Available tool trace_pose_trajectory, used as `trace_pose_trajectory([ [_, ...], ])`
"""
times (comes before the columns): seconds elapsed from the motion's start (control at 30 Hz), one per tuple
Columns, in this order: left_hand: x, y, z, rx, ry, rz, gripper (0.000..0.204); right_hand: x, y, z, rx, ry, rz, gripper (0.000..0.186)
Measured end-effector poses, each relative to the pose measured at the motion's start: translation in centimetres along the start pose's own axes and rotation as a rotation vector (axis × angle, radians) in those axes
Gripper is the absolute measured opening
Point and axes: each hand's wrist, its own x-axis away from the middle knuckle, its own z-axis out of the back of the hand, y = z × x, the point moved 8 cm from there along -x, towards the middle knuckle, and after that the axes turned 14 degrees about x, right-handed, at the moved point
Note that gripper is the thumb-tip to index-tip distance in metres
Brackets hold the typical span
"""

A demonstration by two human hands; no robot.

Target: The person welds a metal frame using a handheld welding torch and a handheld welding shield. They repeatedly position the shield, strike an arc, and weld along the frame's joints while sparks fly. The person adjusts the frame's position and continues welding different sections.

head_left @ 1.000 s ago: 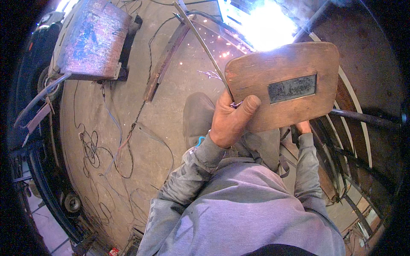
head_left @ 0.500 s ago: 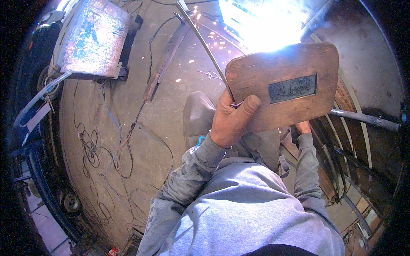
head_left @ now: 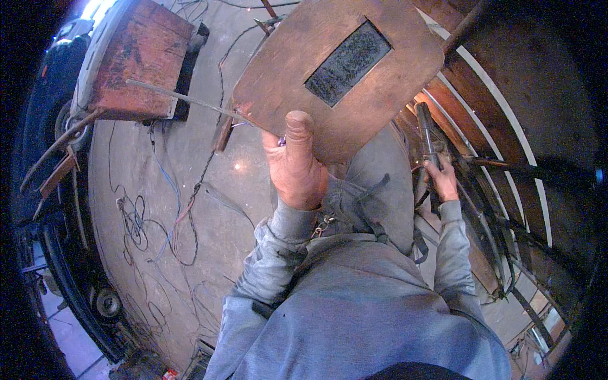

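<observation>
My left hand [head_left: 294, 164] grips a wooden welding shield [head_left: 272, 82] with a dark, speckled rectangular window [head_left: 347, 63]; its thumb points up along the shield's lower left. A long thin metal rod [head_left: 171, 94] extends leftward from that same hand, crossing in front of the rusty box. My right hand [head_left: 443, 174] is closed on a dark cylindrical welding electrode holder [head_left: 425, 130], pointed up beside curved metal bars [head_left: 529, 133] on the right. A small orange glow [head_left: 418, 96] shows near the holder's top, at the shield's edge.
At upper left stands a rusty, worn metal box [head_left: 133, 63] with a bent handle. Tangled cables [head_left: 139, 221] run over the concrete floor [head_left: 228, 196]. A dark vehicle-like body [head_left: 57, 253] with a small wheel [head_left: 107, 304] lines the left. Dark metal framework [head_left: 557, 190] fills the right side.
The bright arc and most sparks are gone. The shield has risen leftward and tilted, the rod has swung down to the left, and my right hand with the holder now shows from behind the shield.
</observation>
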Motion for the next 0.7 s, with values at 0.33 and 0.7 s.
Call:
trace_pose_trajectory([
  [0.33, 1.3, -2.0, -1.2, 0.014, -0.148, 0.159, 0.054, -1.4, 1.7, -0.4, 0.026, -0.046, -0.013, 0.046],
  [0.7, 3.8, -4.7, -2.7, -0.011, -0.355, 0.409, 0.059, -3.7, 7.6, -1.5, 0.526, 0.0, 0.226, 0.053],
])
